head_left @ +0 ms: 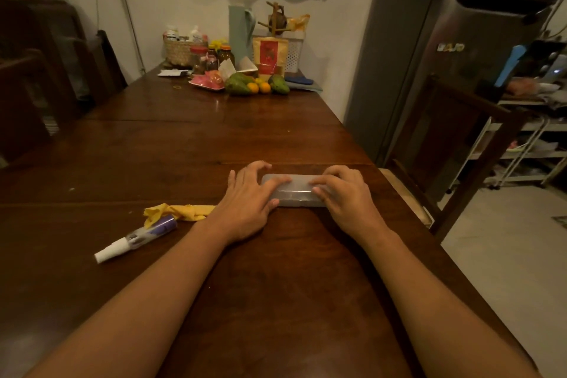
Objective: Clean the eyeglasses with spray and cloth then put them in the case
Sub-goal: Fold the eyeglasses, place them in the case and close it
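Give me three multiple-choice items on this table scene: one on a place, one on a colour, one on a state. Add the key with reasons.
1. Where does the spray bottle lie?
A. On the case
B. Left of the left hand, by the cloth
C. Right of the right hand

2. What colour is the cloth?
A. Blue
B. Yellow
C. White

3. How is the case?
A. Wide open
B. Standing on end, untouched
C. Shut, held by both hands

Key: 1 B, the bottle lies on its side left of the left hand, next to the cloth. 2 B, the cloth is plainly yellow. 3 C, the lid is down and each hand holds one end.
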